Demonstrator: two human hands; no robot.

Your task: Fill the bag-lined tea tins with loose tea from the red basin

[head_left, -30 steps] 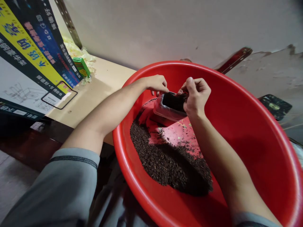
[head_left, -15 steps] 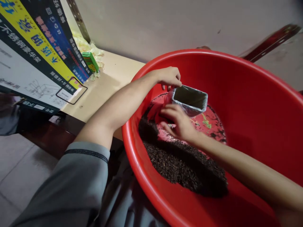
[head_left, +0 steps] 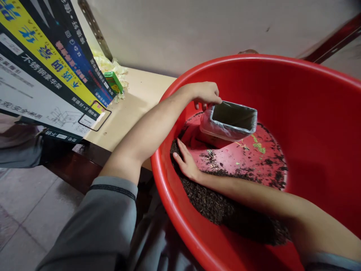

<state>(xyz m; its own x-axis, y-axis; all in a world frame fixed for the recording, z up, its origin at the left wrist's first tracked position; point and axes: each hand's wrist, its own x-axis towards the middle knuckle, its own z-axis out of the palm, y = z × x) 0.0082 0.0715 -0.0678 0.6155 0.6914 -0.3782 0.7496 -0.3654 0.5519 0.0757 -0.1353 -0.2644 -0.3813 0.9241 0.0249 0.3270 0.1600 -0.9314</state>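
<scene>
My left hand (head_left: pixel 207 94) pinches the near-left corner of a rectangular box lined with a clear plastic bag (head_left: pixel 218 130). This box is held up inside a large red plastic tub (head_left: pixel 310 109), its open top facing up; its inside is shadowed. Below it, my right hand (head_left: pixel 186 162) lies against a heap of dark, dry, leaf-like bits resembling loose tea (head_left: pixel 208 201), at the tub's left wall. The right fingers are stretched out, with the tips partly in the heap. Scattered dark crumbs and a yellow-green scrap (head_left: pixel 258 145) lie on the tub floor.
A pale board (head_left: pixel 141 88) runs left of the tub, bearing a small green packet (head_left: pixel 114 81) and crumpled yellowish material. A large printed carton (head_left: pixel 53 71) leans there. Metal brackets (head_left: pixel 96 30) fix to the wall behind. Another person's clothing shows at the far left.
My right hand has moved away from the box, left and down to the heap by the tub wall. The left hand keeps hold of the box. The camera view has shifted slightly.
</scene>
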